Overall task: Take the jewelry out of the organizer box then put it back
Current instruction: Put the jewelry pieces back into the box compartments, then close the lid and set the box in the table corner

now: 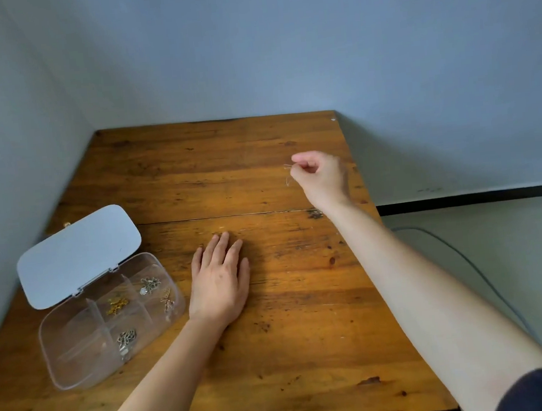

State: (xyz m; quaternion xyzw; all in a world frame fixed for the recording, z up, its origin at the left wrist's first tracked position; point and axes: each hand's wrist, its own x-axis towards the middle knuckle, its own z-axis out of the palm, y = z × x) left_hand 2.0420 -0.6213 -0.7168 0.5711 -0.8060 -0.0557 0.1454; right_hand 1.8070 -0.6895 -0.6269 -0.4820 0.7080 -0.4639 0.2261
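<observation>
1. We see the organizer box [109, 323] lying open near the left edge of the desk [308, 334], its pale lid [79, 253] tipped back toward the far left corner.

2. Four small clusters of jewelry remain in the clear compartments: a gold piece [117, 305], a silver piece [150, 285] beyond it, a coppery piece [167, 299] against the box's right wall, and a darker silver piece [126, 340] in the nearer row. The left-hand compartments look empty, though clear plastic makes that hard to be sure of.

3. Our left hand [219, 283] rests palm-down on the desk just beside the box's right wall, fingers extended and close together, holding nothing.

4. Our right hand [321, 175] is raised toward the far right corner, well apart from the box, thumb and forefinger pinched on a fine thin piece [288, 174] that hangs below the fingertips (too slight and blurred to name; it reads as a thin chain or wire).

5. We judge this to be the taking-out half: one piece is out and in hand, and no other piece lies on the desk that we can see.

6. The next move probably calls for lowering the pinched piece onto bare wood near the right edge and easing the pinch apart so it does not tangle, then reaching back to the box for another cluster.
</observation>
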